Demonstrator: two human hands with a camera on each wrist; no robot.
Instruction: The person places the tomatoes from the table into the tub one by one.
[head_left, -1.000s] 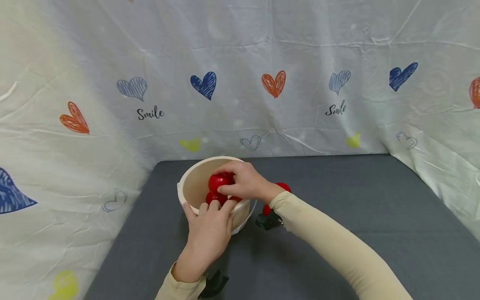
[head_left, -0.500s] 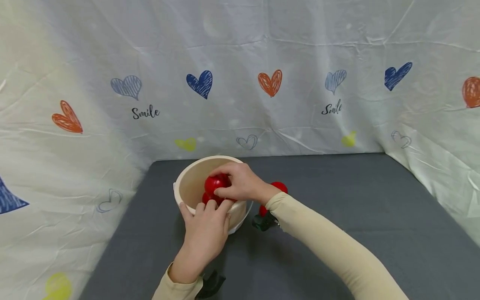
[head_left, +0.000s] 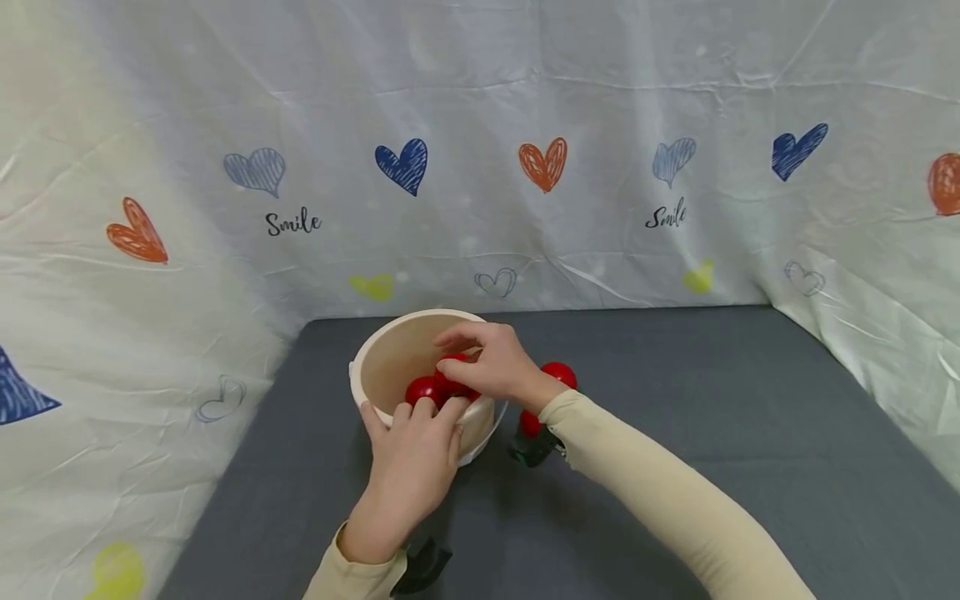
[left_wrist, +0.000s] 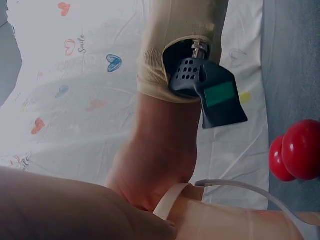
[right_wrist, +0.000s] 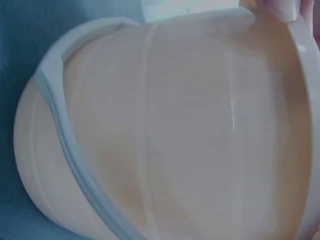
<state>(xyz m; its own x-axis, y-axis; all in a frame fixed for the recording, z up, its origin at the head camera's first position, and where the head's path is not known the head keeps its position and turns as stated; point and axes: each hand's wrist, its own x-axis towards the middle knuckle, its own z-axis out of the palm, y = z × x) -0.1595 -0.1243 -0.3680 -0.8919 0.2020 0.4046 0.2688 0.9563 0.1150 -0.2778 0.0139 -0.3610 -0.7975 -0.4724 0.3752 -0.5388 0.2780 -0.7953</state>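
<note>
In the head view my left hand grips the near rim of a cream bucket, its fingers hooked over the edge. The bucket tilts slightly. Several glossy red balls lie inside, partly hidden by my hands. My right hand is inside the mouth of the bucket, over the right-hand ball; its thumb and fingers stand apart around the top of that ball. The right wrist view shows mostly the bucket's outer wall and its pale handle.
Two more red balls rest on the dark grey table, just right of the bucket, partly behind my right wrist. A white curtain printed with hearts hangs behind and along the sides.
The upper red ball has gone from my right hand's grasp and sits lower and further right among the others. My right hand's fingers have spread and shifted slightly right. The left hand stays on the rim.
</note>
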